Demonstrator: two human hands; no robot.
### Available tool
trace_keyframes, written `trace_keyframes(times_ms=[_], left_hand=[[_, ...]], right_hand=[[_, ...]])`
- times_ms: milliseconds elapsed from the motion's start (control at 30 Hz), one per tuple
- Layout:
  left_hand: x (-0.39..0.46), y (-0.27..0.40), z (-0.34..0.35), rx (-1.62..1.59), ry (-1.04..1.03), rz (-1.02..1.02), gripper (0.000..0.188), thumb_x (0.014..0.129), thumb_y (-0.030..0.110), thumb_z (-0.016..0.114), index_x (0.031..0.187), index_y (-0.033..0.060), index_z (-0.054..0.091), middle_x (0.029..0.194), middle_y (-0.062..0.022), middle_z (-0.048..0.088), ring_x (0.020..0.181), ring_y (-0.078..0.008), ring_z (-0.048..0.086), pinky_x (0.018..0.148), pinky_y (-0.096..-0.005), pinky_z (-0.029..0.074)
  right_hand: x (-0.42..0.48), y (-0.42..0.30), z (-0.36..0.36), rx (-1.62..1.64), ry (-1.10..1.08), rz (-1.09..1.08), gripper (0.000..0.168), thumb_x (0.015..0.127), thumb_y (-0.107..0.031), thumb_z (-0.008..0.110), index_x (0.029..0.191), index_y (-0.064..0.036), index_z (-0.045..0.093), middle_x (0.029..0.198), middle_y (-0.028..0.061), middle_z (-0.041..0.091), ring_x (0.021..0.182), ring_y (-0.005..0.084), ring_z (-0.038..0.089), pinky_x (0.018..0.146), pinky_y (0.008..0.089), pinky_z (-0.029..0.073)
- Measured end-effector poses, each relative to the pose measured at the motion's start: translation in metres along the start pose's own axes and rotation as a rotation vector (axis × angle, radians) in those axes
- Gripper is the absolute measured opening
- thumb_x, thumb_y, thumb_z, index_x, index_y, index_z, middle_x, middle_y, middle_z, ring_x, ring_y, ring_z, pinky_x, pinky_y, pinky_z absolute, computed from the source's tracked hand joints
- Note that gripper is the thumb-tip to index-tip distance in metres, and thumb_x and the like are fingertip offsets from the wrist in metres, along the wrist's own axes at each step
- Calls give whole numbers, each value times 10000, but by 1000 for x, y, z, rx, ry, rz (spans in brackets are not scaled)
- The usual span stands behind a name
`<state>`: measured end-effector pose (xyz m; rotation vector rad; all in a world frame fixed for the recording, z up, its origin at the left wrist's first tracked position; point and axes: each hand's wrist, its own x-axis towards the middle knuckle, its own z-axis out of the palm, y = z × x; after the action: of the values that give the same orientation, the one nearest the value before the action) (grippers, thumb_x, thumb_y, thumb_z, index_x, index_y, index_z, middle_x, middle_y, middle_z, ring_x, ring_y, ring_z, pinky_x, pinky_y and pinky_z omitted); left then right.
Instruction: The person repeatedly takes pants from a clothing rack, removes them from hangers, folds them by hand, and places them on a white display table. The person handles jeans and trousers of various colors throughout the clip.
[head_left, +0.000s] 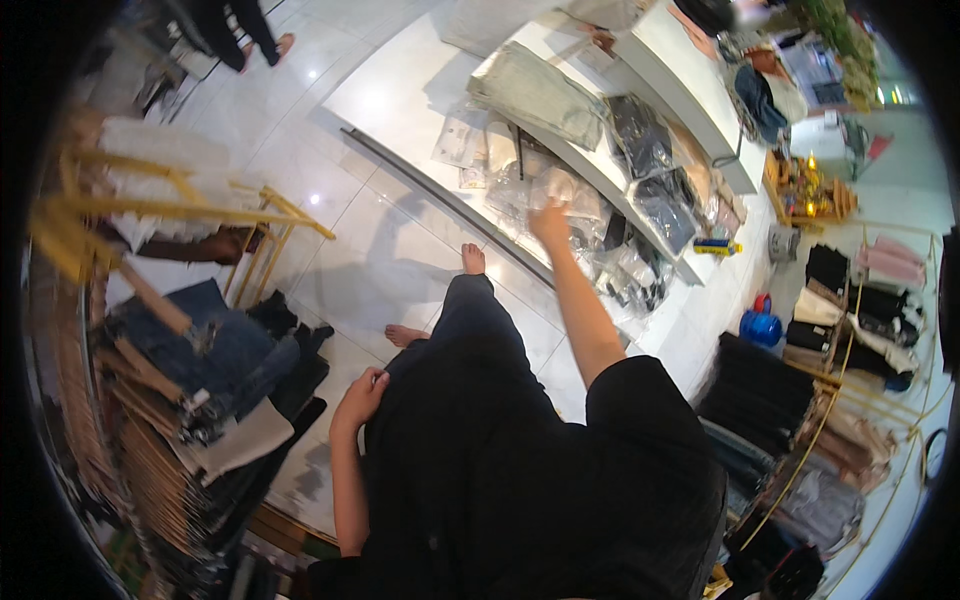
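My right hand reaches out over a heap of clear plastic garment bags on a low white display platform. Its fingers meet the bags in the picture, but whether they grip one is hard to see. Hanging beside my thigh, my left hand has curled fingers, and no object shows in it. Folded pale denim lies beyond the heap. Dark bagged garments rest on the raised step to the right. Flat white packets lie at the heap's left side.
Left of me stands a yellow metal rack, with dark jeans and other garments on hangers. To the right are a blue water jug, a yellow-and-blue container and hanging black trousers. A person's legs show far off.
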<state>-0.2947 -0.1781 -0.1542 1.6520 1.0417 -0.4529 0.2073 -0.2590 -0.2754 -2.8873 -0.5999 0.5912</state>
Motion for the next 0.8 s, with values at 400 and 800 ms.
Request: trace_keyframes(times_ms=[400,800], left_hand=[[76,124,-23,-22,-108,-62,316,1041,236,410,1164,64,645,678,-50,533,583,-125,519,599,-287,453],[116,161,7,-250,182,130,328,761,-153,366,926,8,600,707,-50,589,657,-122,556,625,-236,430]], right_hand=[[211,159,-45,932,-77,299,414,914,-290,595,1220,-12,573,1132,101,643,769,206,677,654,329,563],[301,88,11,1277,408,652,519,793,-208,776,1085,25,416,913,219,620,631,275,658,524,360,556]])
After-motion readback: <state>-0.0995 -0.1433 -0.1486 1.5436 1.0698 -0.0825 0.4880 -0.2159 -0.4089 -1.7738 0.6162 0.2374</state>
